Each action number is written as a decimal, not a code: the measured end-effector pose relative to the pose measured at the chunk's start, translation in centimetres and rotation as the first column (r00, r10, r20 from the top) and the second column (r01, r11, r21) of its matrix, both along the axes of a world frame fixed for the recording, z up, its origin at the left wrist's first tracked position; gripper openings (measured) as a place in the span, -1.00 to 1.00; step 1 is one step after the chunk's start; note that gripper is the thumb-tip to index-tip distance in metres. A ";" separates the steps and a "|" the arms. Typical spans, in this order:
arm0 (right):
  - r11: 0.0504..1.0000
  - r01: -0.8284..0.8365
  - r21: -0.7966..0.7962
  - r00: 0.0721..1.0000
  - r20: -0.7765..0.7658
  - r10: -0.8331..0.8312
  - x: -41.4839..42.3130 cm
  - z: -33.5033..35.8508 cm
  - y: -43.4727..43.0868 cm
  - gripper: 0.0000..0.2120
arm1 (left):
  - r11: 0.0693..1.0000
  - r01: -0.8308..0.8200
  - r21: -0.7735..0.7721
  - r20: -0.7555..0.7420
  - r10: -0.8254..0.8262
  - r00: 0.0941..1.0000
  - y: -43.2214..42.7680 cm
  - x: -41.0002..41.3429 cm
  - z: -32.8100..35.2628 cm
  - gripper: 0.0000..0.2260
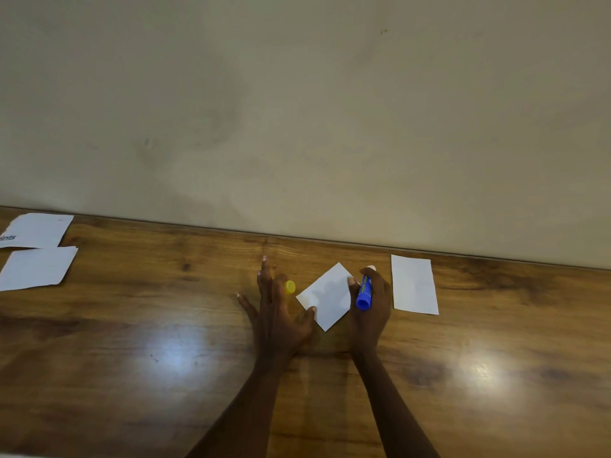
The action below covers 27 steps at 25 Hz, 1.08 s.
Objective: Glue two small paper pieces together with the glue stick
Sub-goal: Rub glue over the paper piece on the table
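Note:
A small white paper piece (pixel 327 295) lies turned like a diamond on the wooden table (pixel 132 342). My left hand (pixel 277 312) rests flat with fingers spread, its thumb pressing the paper's lower left edge. A yellow glue cap (pixel 290 287) sits just behind that hand's fingers. My right hand (pixel 372 305) grips a blue glue stick (pixel 364 293), uncapped, its open end pointing toward me, and a fingertip touches the paper's right corner. A second white paper piece (pixel 415 284) lies flat to the right of that hand.
Two larger white sheets lie at the far left, one with printed letters (pixel 36 230) and a plain one (pixel 38 267) below it. A beige wall (pixel 297 110) rises directly behind the table's back edge.

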State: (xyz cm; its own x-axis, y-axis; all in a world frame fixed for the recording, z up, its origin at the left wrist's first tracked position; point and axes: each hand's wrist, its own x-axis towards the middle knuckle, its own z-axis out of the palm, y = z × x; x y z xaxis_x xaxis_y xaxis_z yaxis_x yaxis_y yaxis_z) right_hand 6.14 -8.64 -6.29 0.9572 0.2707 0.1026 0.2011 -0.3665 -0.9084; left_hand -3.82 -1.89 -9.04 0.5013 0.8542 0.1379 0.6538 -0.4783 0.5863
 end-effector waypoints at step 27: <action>0.994 -0.046 0.101 0.991 -0.124 0.058 1.5 1.2 1.4 -0.54 | 1.000 -0.008 0.010 -0.022 0.008 1.000 -0.2 0.2 0.4 -0.28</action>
